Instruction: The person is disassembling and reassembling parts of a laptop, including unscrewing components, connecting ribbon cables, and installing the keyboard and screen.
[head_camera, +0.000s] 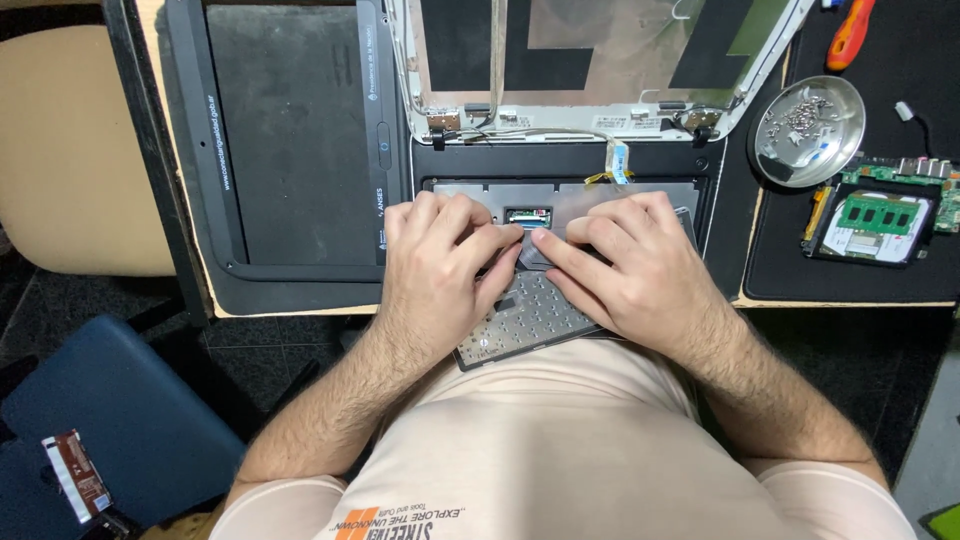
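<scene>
Both bare forearms angle inward, left hand (437, 268) and right hand (630, 270) lying palm-down side by side (index fingertips nearly meeting)

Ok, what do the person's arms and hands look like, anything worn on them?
Both arms are bare and hairy from the short, pale peach sleeves down. The left hand and right hand are bare: no gloves, rings, watch or wristband visible.
</scene>
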